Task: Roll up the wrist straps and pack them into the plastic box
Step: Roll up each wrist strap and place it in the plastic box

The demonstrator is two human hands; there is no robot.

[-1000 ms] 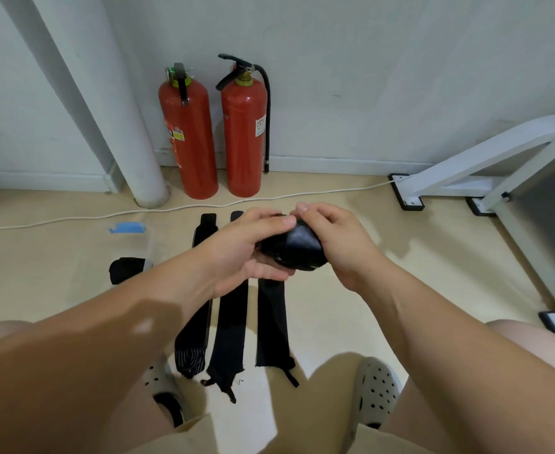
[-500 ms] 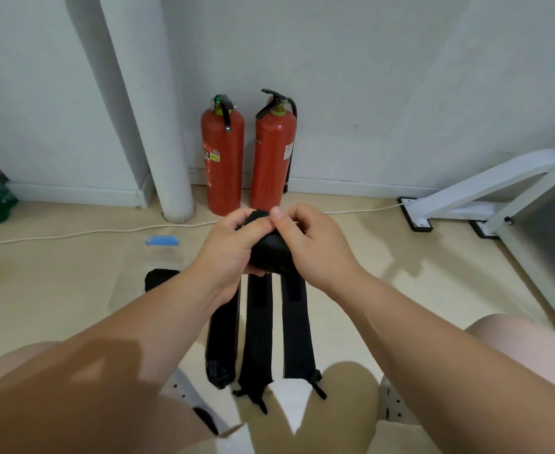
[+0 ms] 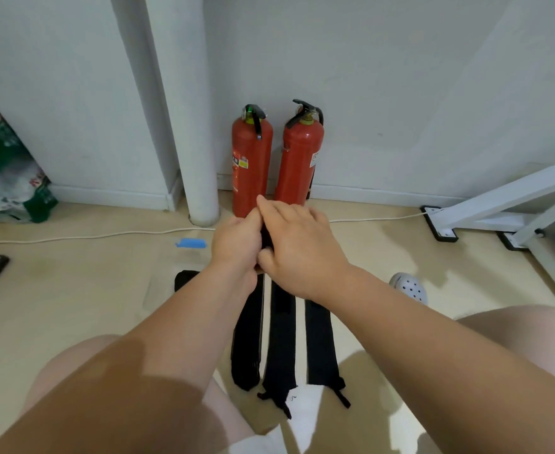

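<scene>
Hands: your left hand (image 3: pixel 236 247) and right hand (image 3: pixel 297 250) were together, both curled round the roll (image 3: pixel 266 235).
Roll: black, mostly hidden by your fingers.
Straps (image 3: pixel 281 342): three lay flat, side by side, under your forearms.
Box (image 3: pixel 163 267): clear, just left of the straps, its edges faint.
Room: extinguishers (image 3: pixel 252 165) stood beyond your hands, and floor (image 3: pixel 384 257) stretched right to the frame (image 3: pixel 499 204).

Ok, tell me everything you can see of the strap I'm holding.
The wrist strap is black, fabric by the look, and mostly hidden: only a dark sliver shows between the left hand and the right hand, which both curl round it. It is held above the flat straps on the floor.
</scene>
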